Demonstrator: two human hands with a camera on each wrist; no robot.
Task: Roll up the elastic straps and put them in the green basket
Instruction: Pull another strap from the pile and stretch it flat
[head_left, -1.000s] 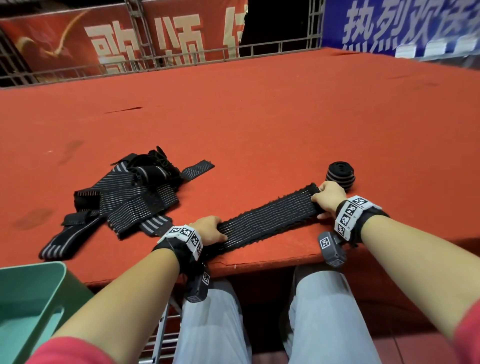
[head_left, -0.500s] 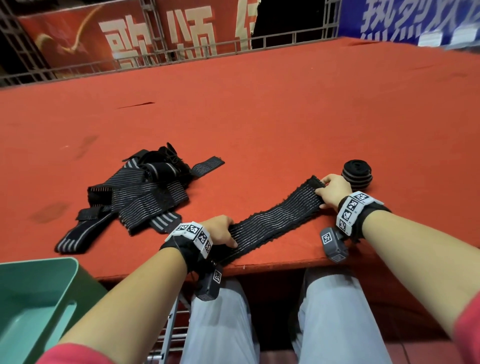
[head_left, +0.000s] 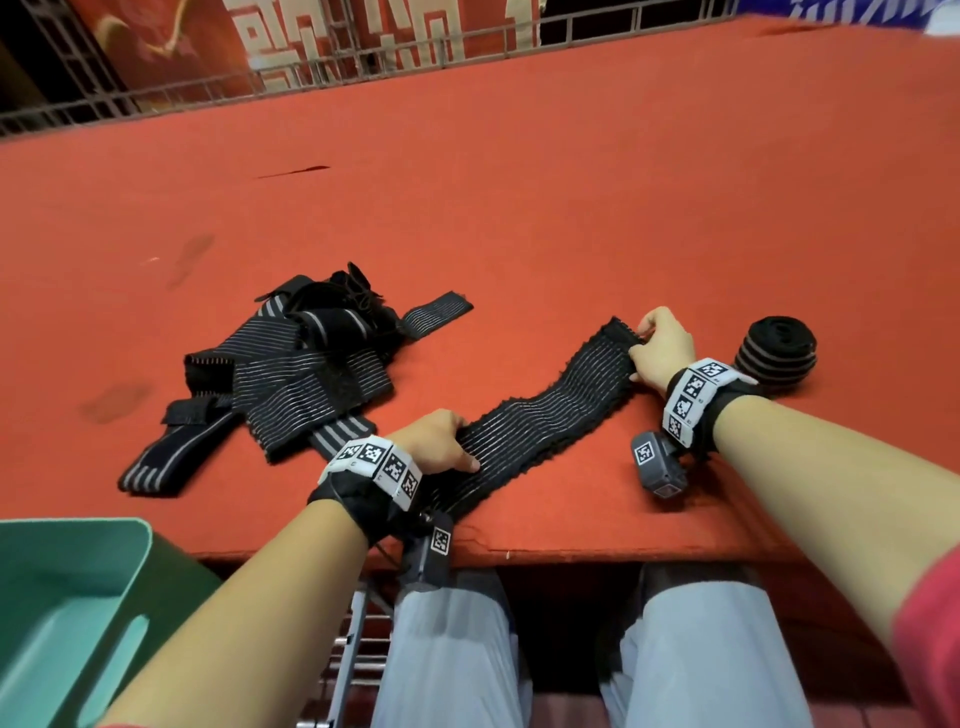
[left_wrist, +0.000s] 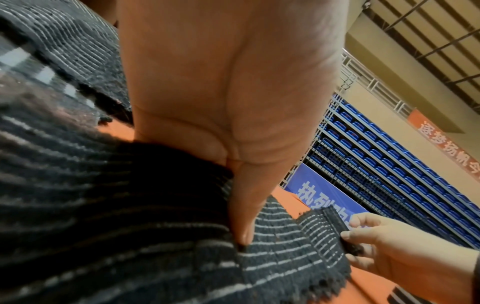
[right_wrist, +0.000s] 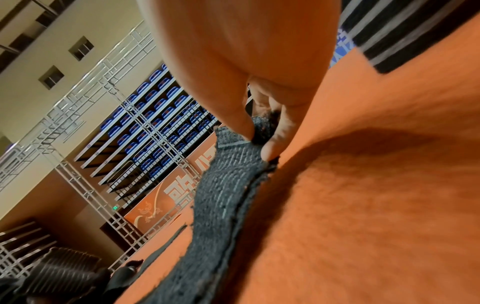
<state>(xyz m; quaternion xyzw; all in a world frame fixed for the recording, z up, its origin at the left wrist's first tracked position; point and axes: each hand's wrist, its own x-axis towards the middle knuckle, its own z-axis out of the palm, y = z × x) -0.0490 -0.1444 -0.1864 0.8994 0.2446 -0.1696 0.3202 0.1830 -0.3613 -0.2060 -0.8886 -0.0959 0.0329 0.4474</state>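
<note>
A big sports hall: rows of blue seats climb the wall, banners hang on metal rails, and a red carpet covers a stage.
</note>
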